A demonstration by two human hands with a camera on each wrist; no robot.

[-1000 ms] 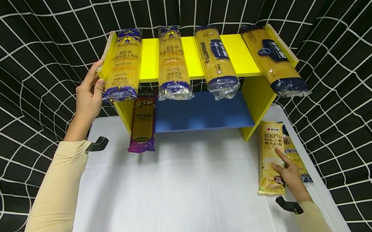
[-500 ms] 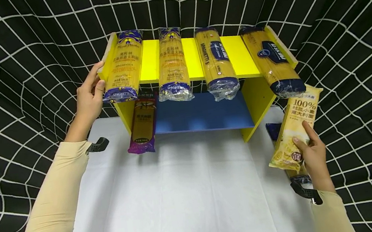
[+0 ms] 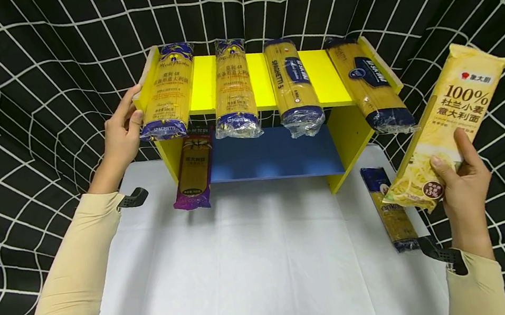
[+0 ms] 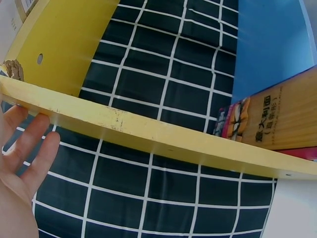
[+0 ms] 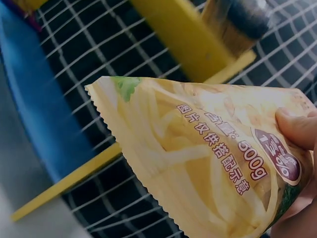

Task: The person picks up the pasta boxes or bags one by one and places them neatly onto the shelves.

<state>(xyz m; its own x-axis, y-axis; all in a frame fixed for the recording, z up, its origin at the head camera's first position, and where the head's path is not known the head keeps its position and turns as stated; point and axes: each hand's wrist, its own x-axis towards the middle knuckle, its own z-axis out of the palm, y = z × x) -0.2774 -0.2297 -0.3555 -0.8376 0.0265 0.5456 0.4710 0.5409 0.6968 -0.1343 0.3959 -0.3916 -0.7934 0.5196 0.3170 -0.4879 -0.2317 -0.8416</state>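
My right hand (image 3: 469,185) grips a pale yellow pasta packet (image 3: 450,115) by its lower end. It is raised in the air, tilted, right of the shelf's top. In the right wrist view the packet's crimped end (image 5: 138,163) fills the middle, with part of the thumb at the right edge. My left hand (image 3: 120,135) rests its fingers against the outer side of the yellow and blue shelf (image 3: 261,82) at its upper left corner. In the left wrist view these fingers (image 4: 42,153) lie fairly straight beside the yellow side board (image 4: 148,130).
Several spaghetti packs, such as one at the left (image 3: 167,91), lie on the yellow top. A purple-ended pasta pack (image 3: 194,170) lies on the blue lower board (image 3: 276,154). Another blue-ended pack (image 3: 389,208) lies on the white table (image 3: 257,263), right of the shelf. Black gridded cloth (image 3: 467,7) surrounds everything.
My right hand has taken the pale yellow packet off the table and lifted it up and to the right, uncovering the blue-ended pack below. The left hand stays at the shelf's corner.
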